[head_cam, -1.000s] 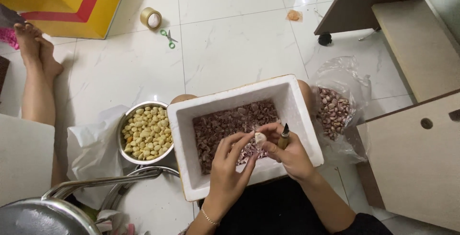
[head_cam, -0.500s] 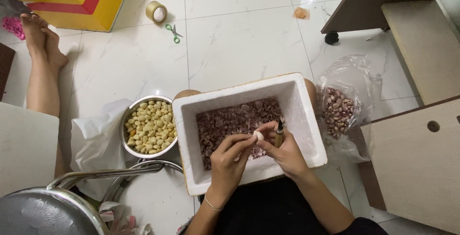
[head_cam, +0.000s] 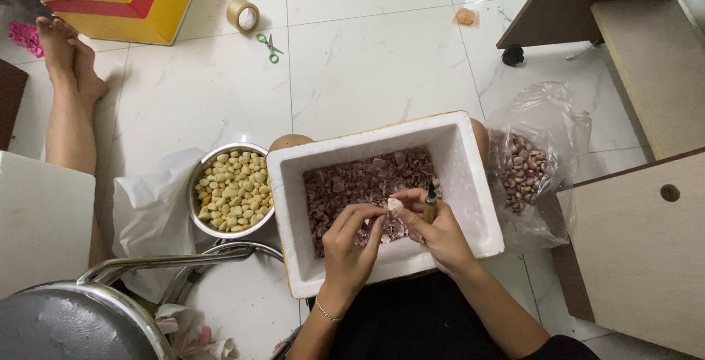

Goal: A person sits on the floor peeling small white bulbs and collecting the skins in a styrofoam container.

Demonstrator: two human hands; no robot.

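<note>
— Since a moment ago the hands have barely shifted: both stay over the near half of the white foam box [head_cam: 470,184], and the small pale clove [head_cam: 394,204] stays pinched between them.

— Who holds it?

— Mostly the left hand [head_cam: 349,253]. Its fingertips [head_cam: 376,217] close on the clove from below. The right hand [head_cam: 440,231] meets it from the other side, and that hand is also clenched round a small dark-handled tool [head_cam: 429,206], standing nearly upright. I cannot tell whether the blade touches the clove.

— How would it handle, do you think?

— Light, I'd judge, and firm under a papery skin that tears easily. Once bare it looks smooth, so probably slippery. Best taken by its thick sides, between fingertips, leaving the tip free for the tool.

— And round about?

— Under the hands the box is filled with purplish skins [head_cam: 352,184], heaped toward its far wall. Just beside the box's left wall stands a steel bowl [head_cam: 202,165] of peeled yellowish cloves. By the right wall sags a clear plastic bag [head_cam: 543,118] of unpeeled ones. Farther off on the tiled floor [head_cam: 382,59] lie a tape roll [head_cam: 243,14] and green scissors [head_cam: 269,46].
</note>
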